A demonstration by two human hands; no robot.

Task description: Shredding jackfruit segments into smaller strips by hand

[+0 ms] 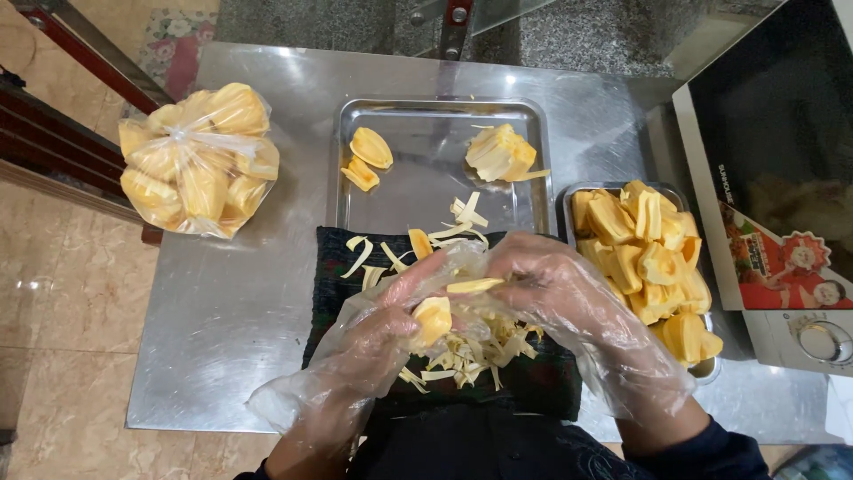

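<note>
Both hands wear loose clear plastic gloves. The left hand (378, 342) has its fingers curled around a yellow jackfruit pod (433, 318), thumb pressed on its top, so the pod sits just at the fingertips. The right hand (555, 289) reaches across from the other side, its fingers pinched together on a pale strip (474, 285) that sticks out above the pod; the strip lies between the two sets of fingertips, touching or nearly touching the pod.

Right under the fingers a heap of pale strips (471, 348) lies on a dark cloth (542, 382). A few more strips and a small yellow piece are scattered just beyond the fingertips, at the cloth's far edge and on the near part of a steel tray (426, 191). Farther past the fingers, the tray holds two yellow pods (367, 156) on one side and a whole pale-ribbed piece (499, 153) on the other.

Beside the right hand's knuckles stands a steel tub (569, 200) full of cleaned pods. Well away from the left hand's fingers, a clear bag (200, 160) of pods rests on the steel table (231, 302). A microwave (782, 178) stands beyond the tub
</note>
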